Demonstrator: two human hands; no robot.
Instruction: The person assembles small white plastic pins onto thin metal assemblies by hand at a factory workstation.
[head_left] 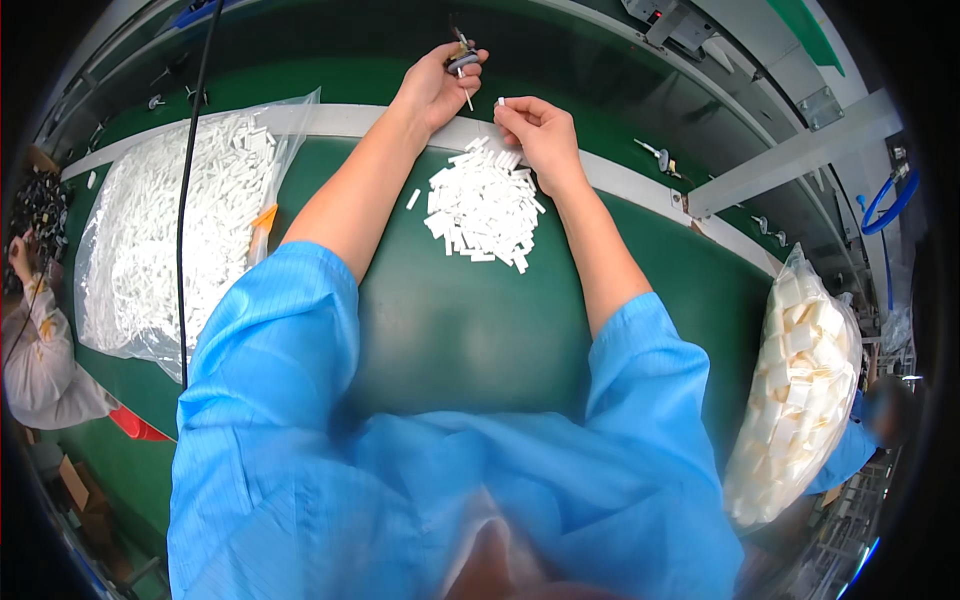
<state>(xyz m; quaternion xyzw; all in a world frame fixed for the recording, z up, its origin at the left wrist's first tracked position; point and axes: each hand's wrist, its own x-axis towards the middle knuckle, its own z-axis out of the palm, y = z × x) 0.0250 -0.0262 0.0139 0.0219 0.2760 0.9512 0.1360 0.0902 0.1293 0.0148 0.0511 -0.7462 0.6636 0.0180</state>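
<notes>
While left hand (440,85) grip pinches small metal tool (462,62) | right hand (540,135) grip pinches white piece (500,102)

A small metal tool (462,62) sits mostly buried in the left hand (437,85), its make too small to tell. The white piece (501,101) pinched by the right hand (540,130) shows only a tip. A co-worker (35,340) is cut off at the left edge; another (880,415), at right, is blurred.
</notes>
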